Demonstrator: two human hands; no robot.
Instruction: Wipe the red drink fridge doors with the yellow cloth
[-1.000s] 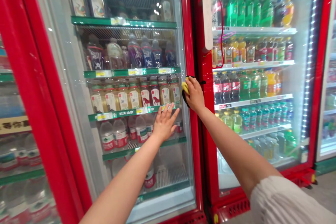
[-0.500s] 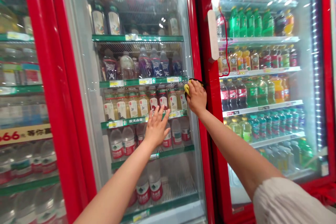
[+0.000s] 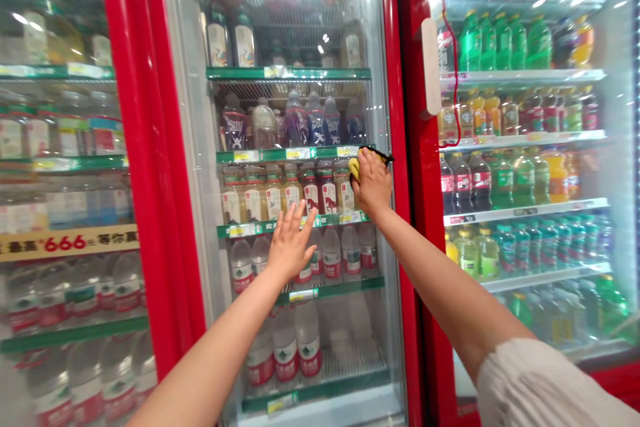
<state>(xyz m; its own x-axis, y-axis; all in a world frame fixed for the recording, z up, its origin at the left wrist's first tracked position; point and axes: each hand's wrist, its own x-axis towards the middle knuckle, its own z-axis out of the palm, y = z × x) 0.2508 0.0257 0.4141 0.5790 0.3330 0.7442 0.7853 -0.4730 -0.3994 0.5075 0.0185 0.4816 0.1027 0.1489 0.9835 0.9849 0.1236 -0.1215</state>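
My right hand [image 3: 374, 181] presses a yellow and black cloth [image 3: 355, 167] against the glass door [image 3: 345, 340] of a red-framed drinks cooler, close to the door's right edge. Its fingers are bent over the cloth and cover part of it. Lower and to the left, my left hand [image 3: 291, 240] is spread at the same glass, holding nothing. Behind the door, rows of bottles [image 3: 287, 194] stand on green-edged shelves.
A second cooler [image 3: 413, 213] with a white handle [image 3: 430, 68] and a red cord [image 3: 456, 73] is on the right, full of bottles and cans. Another red-framed cooler [image 3: 133, 147] stands at the left, with a yellow sign strip [image 3: 30, 245] across it.
The view has shifted, so the coolers appear further right. Against the glass, both hands now sit further left, my right hand still on the cloth.
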